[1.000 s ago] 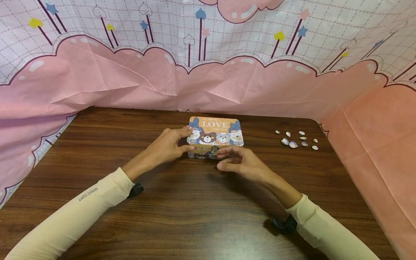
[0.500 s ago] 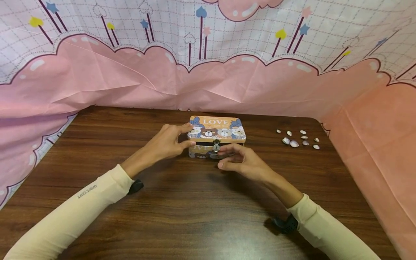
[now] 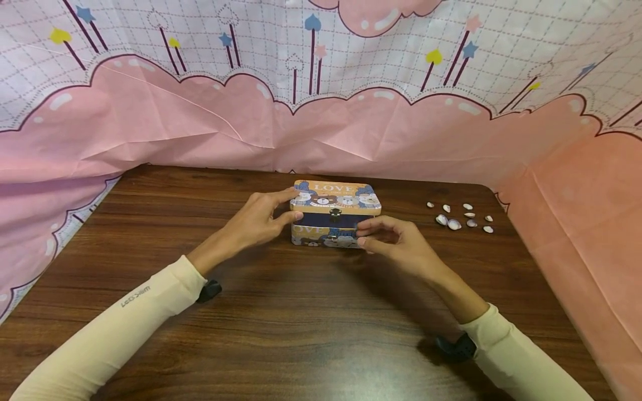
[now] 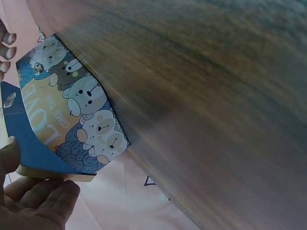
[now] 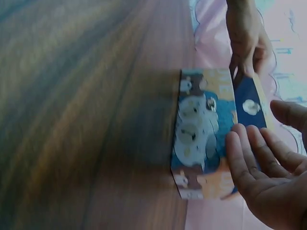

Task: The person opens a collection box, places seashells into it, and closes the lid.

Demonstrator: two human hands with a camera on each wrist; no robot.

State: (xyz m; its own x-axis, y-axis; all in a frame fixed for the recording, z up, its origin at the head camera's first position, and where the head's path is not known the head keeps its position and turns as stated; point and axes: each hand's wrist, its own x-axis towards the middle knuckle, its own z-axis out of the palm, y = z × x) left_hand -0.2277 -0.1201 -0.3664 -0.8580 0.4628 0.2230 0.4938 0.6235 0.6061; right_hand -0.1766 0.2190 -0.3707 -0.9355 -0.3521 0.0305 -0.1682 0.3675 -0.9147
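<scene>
A tin box with a bear print and the word LOVE stands near the back middle of the table. Its lid [image 3: 346, 196] is tilted up at the front, baring a dark blue band above the printed base [image 3: 321, 240]. A metal clasp [image 3: 335, 212] sits on the lid's front edge. My left hand [image 3: 258, 217] holds the lid's left side, thumb in front and fingers over the top. My right hand [image 3: 401, 245] is at the base's right front corner, fingers extended and loosely bent; in the right wrist view its fingertips [image 5: 238, 128] overlap the box's front edge.
Several small seashells [image 3: 453, 224] lie on the right of the brown wooden table [image 3: 281, 323]. A pink and white patterned cloth [image 3: 200, 122] hangs behind the table and along its sides.
The lid's front has risen from the closed position, opening a gap over the base, with my left thumb rising along. My right hand has moved right, away from the clasp.
</scene>
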